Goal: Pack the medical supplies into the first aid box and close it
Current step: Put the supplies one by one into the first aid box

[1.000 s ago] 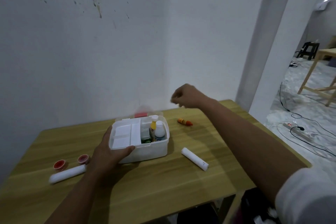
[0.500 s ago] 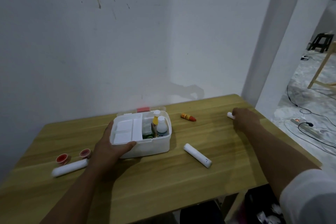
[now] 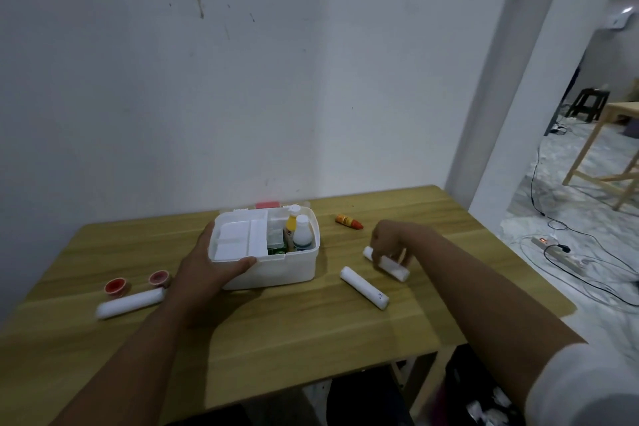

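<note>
The white first aid box (image 3: 276, 268) stands open on the wooden table (image 3: 311, 328), with a white tray and two bottles (image 3: 298, 230) inside. My left hand (image 3: 207, 266) grips its front left corner. To the right of the box, my right hand (image 3: 389, 240) closes on a white roll (image 3: 389, 264) that rests on the table. A second white roll (image 3: 364, 288) lies just in front of it. A third white roll (image 3: 129, 303) lies at the left, near two small red cups (image 3: 136, 282). A small orange tube (image 3: 348, 221) lies behind my right hand.
The table stands against a white wall. The table's right edge borders a doorway with cables and a power strip (image 3: 560, 254) on the floor. A wooden table frame (image 3: 612, 162) and a dark stool (image 3: 587, 104) stand in the far room.
My right hand went from above the table to its far right edge, took a white roll there, and has come back with it toward the box. The left hand stayed on the box.
</note>
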`<action>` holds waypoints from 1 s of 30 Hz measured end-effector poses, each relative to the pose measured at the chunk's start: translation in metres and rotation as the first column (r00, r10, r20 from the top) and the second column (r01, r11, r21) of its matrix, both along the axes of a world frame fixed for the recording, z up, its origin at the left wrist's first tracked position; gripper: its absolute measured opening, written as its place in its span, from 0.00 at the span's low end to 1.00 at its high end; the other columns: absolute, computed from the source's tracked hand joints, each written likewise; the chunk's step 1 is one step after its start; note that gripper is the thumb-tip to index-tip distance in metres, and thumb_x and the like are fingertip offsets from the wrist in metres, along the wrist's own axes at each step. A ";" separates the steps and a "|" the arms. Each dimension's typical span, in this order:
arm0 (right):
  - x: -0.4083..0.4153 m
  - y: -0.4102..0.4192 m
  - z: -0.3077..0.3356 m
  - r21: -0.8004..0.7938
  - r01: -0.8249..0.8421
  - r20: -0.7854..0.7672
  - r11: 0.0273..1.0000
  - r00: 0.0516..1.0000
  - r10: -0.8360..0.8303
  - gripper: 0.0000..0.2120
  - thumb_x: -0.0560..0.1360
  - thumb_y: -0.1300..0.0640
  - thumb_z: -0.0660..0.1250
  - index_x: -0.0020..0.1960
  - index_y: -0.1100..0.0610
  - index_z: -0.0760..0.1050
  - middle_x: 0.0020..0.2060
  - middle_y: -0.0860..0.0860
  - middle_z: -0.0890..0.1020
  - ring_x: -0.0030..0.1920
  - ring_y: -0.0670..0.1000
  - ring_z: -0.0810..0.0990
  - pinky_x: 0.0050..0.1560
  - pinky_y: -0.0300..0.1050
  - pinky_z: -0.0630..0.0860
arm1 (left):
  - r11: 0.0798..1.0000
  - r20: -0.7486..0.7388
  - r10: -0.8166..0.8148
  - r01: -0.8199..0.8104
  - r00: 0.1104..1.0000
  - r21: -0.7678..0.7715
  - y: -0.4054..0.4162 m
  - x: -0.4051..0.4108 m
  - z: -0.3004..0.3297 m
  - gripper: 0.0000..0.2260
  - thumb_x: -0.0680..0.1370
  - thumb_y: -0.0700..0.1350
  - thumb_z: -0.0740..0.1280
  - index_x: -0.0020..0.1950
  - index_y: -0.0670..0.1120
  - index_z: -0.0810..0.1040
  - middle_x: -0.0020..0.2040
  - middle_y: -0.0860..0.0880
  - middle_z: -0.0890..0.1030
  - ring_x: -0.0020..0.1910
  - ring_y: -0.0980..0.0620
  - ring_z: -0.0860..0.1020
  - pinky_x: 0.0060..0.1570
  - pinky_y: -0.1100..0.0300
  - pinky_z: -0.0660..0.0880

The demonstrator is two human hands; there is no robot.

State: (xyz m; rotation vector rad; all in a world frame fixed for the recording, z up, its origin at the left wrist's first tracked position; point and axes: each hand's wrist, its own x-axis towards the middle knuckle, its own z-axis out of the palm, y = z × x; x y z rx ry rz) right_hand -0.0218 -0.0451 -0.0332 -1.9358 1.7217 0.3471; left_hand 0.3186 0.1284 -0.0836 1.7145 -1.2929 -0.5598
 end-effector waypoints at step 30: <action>0.106 0.076 0.026 -0.620 0.220 0.646 0.753 0.688 0.331 0.21 0.74 0.49 0.78 0.65 0.51 0.81 0.59 0.53 0.84 0.53 0.52 0.83 0.57 0.49 0.80 | 1.000 0.008 -0.012 0.012 1.000 0.020 0.002 -0.003 0.006 0.49 0.67 0.57 0.81 0.81 0.58 0.57 0.76 0.49 0.69 0.71 0.43 0.70 0.63 0.45 0.74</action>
